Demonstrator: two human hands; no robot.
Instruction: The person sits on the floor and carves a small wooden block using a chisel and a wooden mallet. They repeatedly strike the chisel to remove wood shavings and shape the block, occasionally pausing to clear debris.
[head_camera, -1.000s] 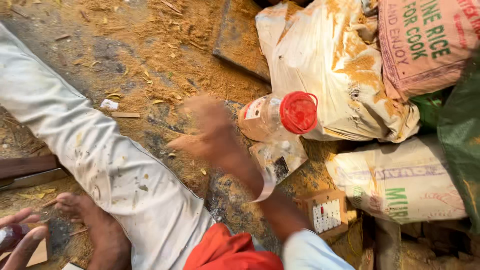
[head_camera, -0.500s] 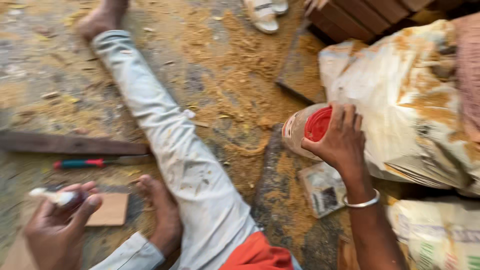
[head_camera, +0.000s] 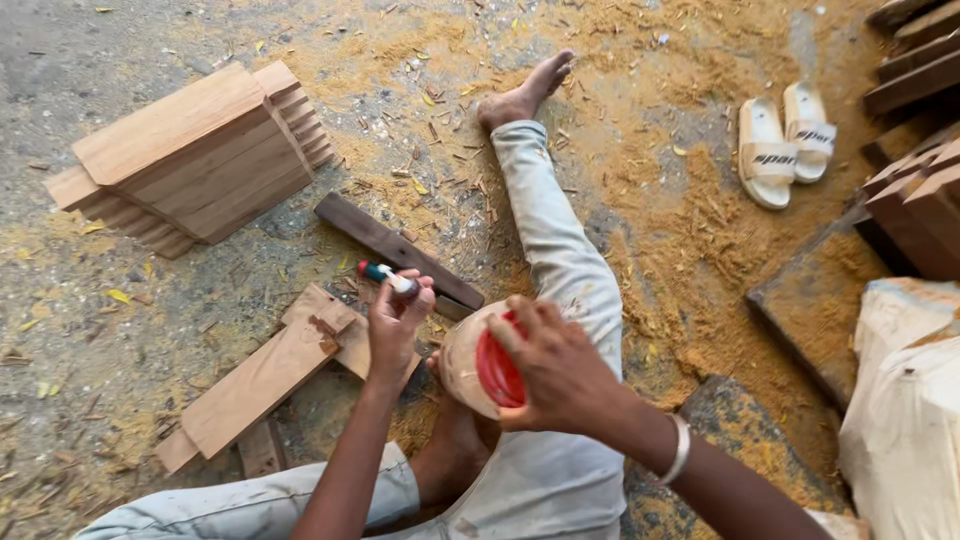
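The right hand (head_camera: 555, 365) was wrapped over the red screw lid of a dusty clear plastic jar (head_camera: 470, 365), its fingers spread around the lid's rim and gripping it, so that the jar hung tipped on its side just above the person's folded foot, between the two hands. The left hand (head_camera: 398, 318) sat just beside the jar, its fingers curled and pressed together around a small white-tipped tool with a red and green handle (head_camera: 378, 273), which stuck out past the knuckles. Below that hand lay a pale, notched wooden plank (head_camera: 255, 385) on the sawdust-strewn concrete floor (head_camera: 120, 300), with a dark, narrow strip of wood (head_camera: 395, 250) lying slantwise next to it. The person's leg in light grey trousers (head_camera: 560, 250) stretched away from the jar, ending in a bare foot. Farther off to the left stood a stack of cut light wooden boards (head_camera: 190, 155), and well apart to the right lay a pair of cream slide sandals (head_camera: 785, 145).
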